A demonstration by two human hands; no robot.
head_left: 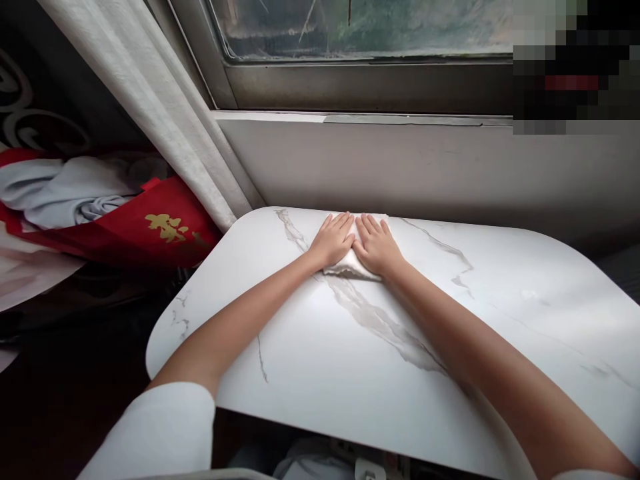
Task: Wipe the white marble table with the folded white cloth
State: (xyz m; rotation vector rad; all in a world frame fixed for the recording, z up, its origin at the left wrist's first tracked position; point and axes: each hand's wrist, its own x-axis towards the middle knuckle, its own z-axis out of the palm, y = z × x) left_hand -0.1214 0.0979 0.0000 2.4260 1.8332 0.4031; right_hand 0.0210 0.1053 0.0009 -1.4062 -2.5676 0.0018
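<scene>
A folded white cloth (353,265) lies on the white marble-patterned table (300,347), close to its far edge. My left hand (333,241) rests flat on the cloth's left part, fingers stretched forward. Beside it, my right hand (376,245) presses flat on the right part, its fingers slightly apart. The two thumbs meet or nearly meet in the middle. Most of the cloth is hidden under both palms; its near edge and a bit of the far right corner show.
Behind the table stands a pale wall (380,160) below a window (370,30). A light curtain (145,100) hangs at the left. Next to it, a red bag (185,230) with gold lettering holds grey fabric (65,190). The top right corner is pixelated.
</scene>
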